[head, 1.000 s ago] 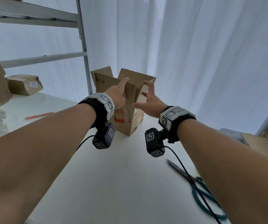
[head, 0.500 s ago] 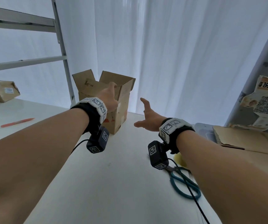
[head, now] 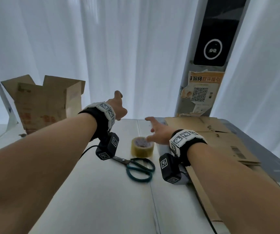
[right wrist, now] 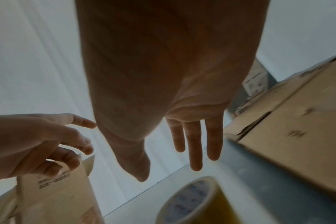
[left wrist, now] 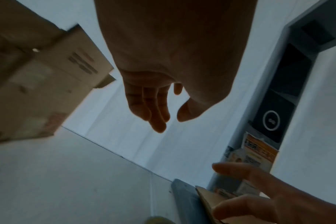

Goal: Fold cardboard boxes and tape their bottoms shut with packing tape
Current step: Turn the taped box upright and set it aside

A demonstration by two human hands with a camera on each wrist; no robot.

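From the head view, a white tabletop [head: 88,191] stands before pale curtains [head: 136,48], with a grey post [head: 185,92] bearing a torn paper notice [head: 201,92] and a dark panel [head: 215,34] at the back right. A pair of scissors [head: 136,168] with teal handles lies near the middle, its blades partly hidden behind the left wrist camera. The roll of tape [head: 142,147], yellowish and glossy, stands just behind the scissors. The upright box [head: 46,105], brown cardboard with its top flaps raised, sits at the far left, well apart from both hands. Flat cardboard sheets [head: 217,141] lie stacked at the right, partly under the right forearm. The left hand [head: 119,107] hangs in the air between box and tape, holding nothing. The right hand [head: 157,130] hovers with fingers spread, just over the tape's far edge; contact cannot be told. In the left wrist view, the left hand [left wrist: 163,75] shows loosely bent fingers, empty, with the box [left wrist: 38,84] blurred at the left and the right hand [left wrist: 269,197] low at the right. In the right wrist view, the right hand [right wrist: 173,91] has straight, parted fingers above the tape [right wrist: 197,203], whose hollow core faces up, clear of it; the left hand [right wrist: 38,144] is loosely curled in front of the box [right wrist: 58,197].
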